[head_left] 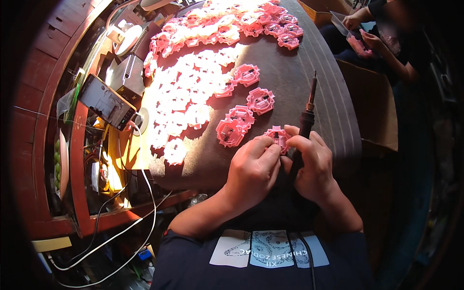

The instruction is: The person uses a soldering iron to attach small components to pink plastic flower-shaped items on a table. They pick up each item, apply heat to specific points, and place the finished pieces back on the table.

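Near the front edge of the dark work table (pixel 193 170), my left hand (pixel 252 166) is closed on a toothed pink plastic part (pixel 277 137) with a dark piece at its centre. My right hand (pixel 311 162) is wrapped around the black handle of a soldering iron (pixel 306 121), whose tip points up and away from the part. Fingers of that same hand also touch the pink part's right side. Just left of my hands lie loose pink parts (pixel 230 133) of the same kind. My fingertips partly hide the held part's lower edge.
Many more pink parts (pixel 188 96) cover the table's left and far side, some bleached by sunlight. A phone (pixel 107 102) with a white cable (pixel 153 203) stands left, near a metal box (pixel 126 76). Right are a cardboard box (pixel 369 104) and another person's hands (pixel 372 41) holding pink pieces.
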Demonstrator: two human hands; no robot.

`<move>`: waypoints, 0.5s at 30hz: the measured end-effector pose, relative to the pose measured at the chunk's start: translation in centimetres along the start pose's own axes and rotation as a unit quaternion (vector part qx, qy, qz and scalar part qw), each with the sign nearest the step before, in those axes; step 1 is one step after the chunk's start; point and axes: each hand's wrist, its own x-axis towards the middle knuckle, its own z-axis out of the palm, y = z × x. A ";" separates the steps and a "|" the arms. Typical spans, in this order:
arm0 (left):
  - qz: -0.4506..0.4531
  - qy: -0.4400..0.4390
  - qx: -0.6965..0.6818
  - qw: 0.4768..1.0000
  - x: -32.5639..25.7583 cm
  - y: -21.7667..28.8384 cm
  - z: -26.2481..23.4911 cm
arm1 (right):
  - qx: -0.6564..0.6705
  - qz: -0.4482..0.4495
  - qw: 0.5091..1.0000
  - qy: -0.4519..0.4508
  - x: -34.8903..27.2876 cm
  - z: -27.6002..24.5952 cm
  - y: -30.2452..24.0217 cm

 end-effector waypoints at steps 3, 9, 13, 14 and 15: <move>-0.002 -0.004 0.000 1.000 0.0 0.1 0.0 | 0.004 -0.001 1.000 -0.001 0.1 0.0 0.1; 0.001 -0.001 -0.003 1.000 0.0 0.1 0.0 | -0.002 -0.001 1.000 -0.008 0.4 0.0 0.0; 0.002 0.001 -0.007 1.000 0.1 0.1 0.0 | -0.004 0.007 1.000 -0.011 0.2 0.1 0.1; 0.003 0.002 -0.007 1.000 0.1 0.1 0.0 | -0.006 0.007 1.000 -0.010 0.2 0.1 0.1; 0.004 0.003 -0.007 1.000 0.1 0.1 0.1 | -0.007 0.007 1.000 -0.009 0.1 0.1 0.1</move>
